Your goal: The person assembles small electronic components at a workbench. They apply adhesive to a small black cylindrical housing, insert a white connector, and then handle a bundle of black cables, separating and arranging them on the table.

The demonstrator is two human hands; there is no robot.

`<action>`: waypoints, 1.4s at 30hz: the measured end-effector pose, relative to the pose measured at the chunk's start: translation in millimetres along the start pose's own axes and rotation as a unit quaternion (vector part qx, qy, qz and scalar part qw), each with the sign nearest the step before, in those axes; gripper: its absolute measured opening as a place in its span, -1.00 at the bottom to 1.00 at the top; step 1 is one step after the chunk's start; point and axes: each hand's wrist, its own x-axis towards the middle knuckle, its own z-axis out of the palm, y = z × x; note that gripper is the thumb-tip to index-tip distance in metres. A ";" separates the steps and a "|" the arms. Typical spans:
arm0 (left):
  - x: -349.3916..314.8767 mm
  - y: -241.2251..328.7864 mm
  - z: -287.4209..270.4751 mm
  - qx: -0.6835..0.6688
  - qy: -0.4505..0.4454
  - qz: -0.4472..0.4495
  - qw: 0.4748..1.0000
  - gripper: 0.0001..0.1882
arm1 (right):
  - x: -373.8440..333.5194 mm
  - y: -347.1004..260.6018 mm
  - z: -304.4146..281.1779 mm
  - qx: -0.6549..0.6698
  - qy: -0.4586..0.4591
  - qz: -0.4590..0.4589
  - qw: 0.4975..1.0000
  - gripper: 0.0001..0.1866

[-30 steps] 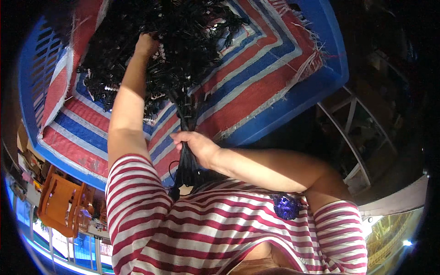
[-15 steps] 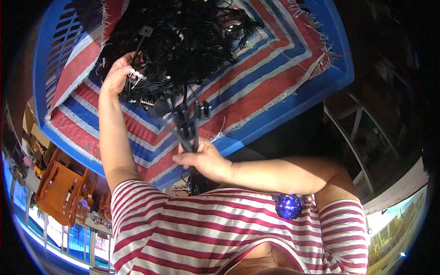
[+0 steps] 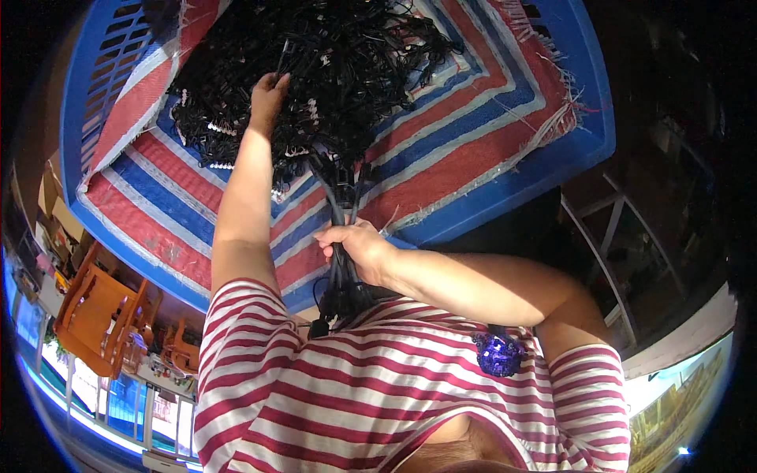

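Blue crate (image 3: 505, 189); right fingers (image 3: 334, 233) gripping black cords (image 3: 340, 277), likely light, limp, best held mid-bundle; left fingers (image 3: 268, 83), grip unclear.

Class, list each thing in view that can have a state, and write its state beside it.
Blue plastic basket: open-topped, lined.
Red, white and blue striped woven sheet: spread inside, edges frayed.
Loose pile of thin black cables: tangled, on the sheet.
Bundle of long black cables: gathered, gripped.
Right hand: closed around the bundle.
Left hand: at the pile, grip unclear.
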 end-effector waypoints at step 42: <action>-14.2 77.3 -18.8 -0.061 -0.121 0.014 0.991 -0.70 | -40.3 -5.6 1.2 0.069 0.023 -0.144 0.987 -0.86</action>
